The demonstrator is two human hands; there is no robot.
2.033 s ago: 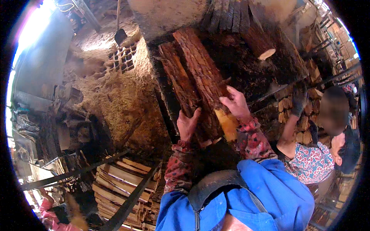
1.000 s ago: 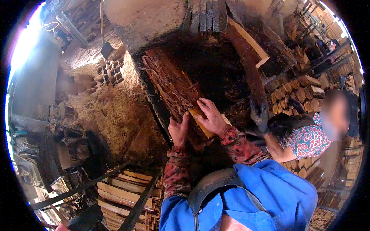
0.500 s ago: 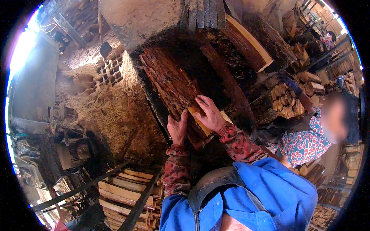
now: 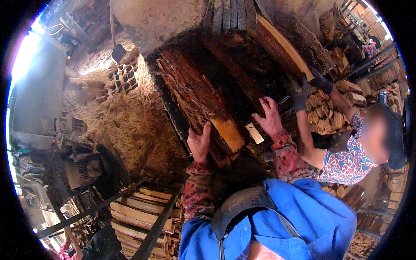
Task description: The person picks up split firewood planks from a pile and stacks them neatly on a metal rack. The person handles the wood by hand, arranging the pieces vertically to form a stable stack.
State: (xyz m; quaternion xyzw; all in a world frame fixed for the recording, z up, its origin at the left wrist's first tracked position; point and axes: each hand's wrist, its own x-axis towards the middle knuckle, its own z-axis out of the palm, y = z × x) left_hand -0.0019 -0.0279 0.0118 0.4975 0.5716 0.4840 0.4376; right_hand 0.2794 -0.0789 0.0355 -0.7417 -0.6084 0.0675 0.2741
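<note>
A bark-covered wood slab (image 4: 190, 93) lies lengthwise on the dark machine bed, its near end showing a patch of bare yellow wood. My left hand (image 4: 199, 143) grips the slab's near left edge, thumb on top; some of its fingers are hidden. To the right of the slab, my right hand (image 4: 269, 119) is open above the bed, fingers spread and holding nothing. Just left of its wrist lies a small pale wood piece (image 4: 255, 133). Farther right, a co-worker's dark-gloved hands (image 4: 299, 93) are at the near end of another bark-edged slab (image 4: 284, 47).
Hanging dark strips (image 4: 229, 15) cover the machine opening at the far end. A sawdust heap (image 4: 130, 130) and a shovel (image 4: 118, 53) are on the left. Stacked boards (image 4: 141, 212) stand at the lower left behind dark bars. Split wood (image 4: 325, 112) is piled beside the co-worker (image 4: 346, 160).
My right hand has left the slab and moved right, its fingers spreading. My left hand stays put. The co-worker's arms now reach forward to the other slab, which has shifted slightly nearer.
</note>
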